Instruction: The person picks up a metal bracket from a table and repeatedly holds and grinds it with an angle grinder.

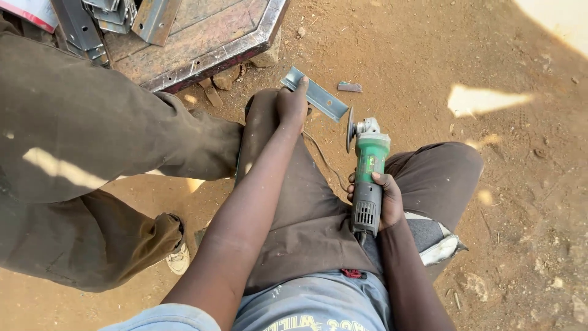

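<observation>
Nearest, the right hand (381, 205) is wrapped around a green angle grinder (367, 178) above the knee. Farther out, the left hand (291, 104) pins 1 angle-iron piece (315, 95) to the dirt. Beyond, a metal frame (202, 43) carries more offcuts (98, 21).

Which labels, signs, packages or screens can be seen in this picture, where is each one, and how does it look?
Label: on the green body of the grinder held in the right hand; small, dark, worn.
Printed shirt: bottom edge; yellowish letters on grey-blue cloth.
Flat panel: top left corner; white with a red edge, mostly cut off.
No screens or packages.
</observation>
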